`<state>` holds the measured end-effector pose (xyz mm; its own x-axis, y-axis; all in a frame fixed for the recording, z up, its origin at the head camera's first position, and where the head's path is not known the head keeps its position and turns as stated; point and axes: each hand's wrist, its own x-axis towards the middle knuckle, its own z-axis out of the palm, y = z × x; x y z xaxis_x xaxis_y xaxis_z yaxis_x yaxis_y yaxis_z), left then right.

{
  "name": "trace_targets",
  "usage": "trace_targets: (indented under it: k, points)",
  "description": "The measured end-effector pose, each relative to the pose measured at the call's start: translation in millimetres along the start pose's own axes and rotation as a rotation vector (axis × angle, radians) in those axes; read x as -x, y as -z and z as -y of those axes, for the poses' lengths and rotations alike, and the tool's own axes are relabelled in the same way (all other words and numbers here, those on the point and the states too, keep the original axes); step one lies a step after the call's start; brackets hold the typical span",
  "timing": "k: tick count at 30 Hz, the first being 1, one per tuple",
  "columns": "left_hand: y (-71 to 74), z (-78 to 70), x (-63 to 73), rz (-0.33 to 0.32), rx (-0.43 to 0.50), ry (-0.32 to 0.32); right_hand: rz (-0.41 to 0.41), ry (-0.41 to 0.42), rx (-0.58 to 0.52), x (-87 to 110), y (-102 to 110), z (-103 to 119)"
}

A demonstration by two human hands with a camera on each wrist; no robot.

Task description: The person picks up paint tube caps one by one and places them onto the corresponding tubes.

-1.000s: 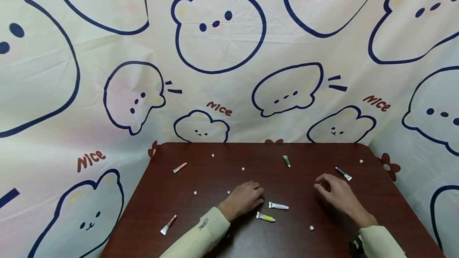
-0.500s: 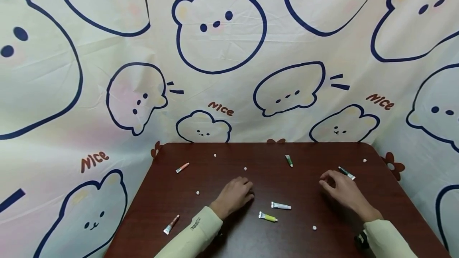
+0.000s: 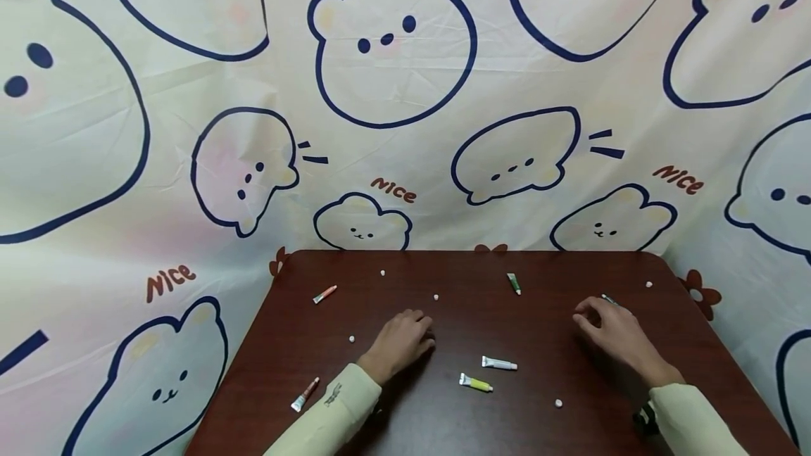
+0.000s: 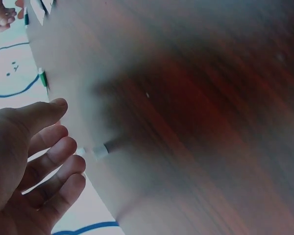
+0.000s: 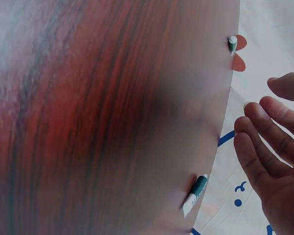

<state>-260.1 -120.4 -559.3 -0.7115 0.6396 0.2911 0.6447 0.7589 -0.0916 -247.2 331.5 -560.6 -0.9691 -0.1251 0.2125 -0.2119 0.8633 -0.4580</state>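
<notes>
In the head view my left hand [image 3: 399,345] hovers low over the left-middle of the table, palm down with fingers loosely bent. The left wrist view shows those fingers holding nothing, with a small white cap [image 4: 101,152] on the table just beyond their tips. My right hand [image 3: 621,340] hangs over the right side, thumb and fingers apart around bare air. It partly covers a dark green paint tube [image 3: 608,299], which the right wrist view shows lying on the table apart from the fingers. Between the hands lie a white tube [image 3: 499,363] and a yellow tube [image 3: 476,383].
Other paint tubes lie spread on the brown table [image 3: 507,428]: an orange one [image 3: 325,294], a brown one [image 3: 305,395] and a green one [image 3: 514,283]. Several white caps are scattered about, one [image 3: 558,403] near the front right. A bear-patterned curtain [image 3: 393,76] hangs behind.
My left hand has moved left, away from the white and yellow tubes, and now hides a white cap seen earlier. My right hand has shifted slightly and now overlaps the dark green tube.
</notes>
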Motion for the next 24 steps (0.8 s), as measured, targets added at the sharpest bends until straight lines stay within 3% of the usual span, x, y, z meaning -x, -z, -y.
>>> trace_targets:
  k: [13,24]
  points:
    - [-1.0,15.5,9.6,-0.032,0.009,0.032,0.003,-0.017,0.011,-0.9,8.4,-16.0]
    - [0.7,22.0,15.3,-0.04,0.034,0.064,-0.054,-0.027,0.025,-5.3,16.1,-30.7]
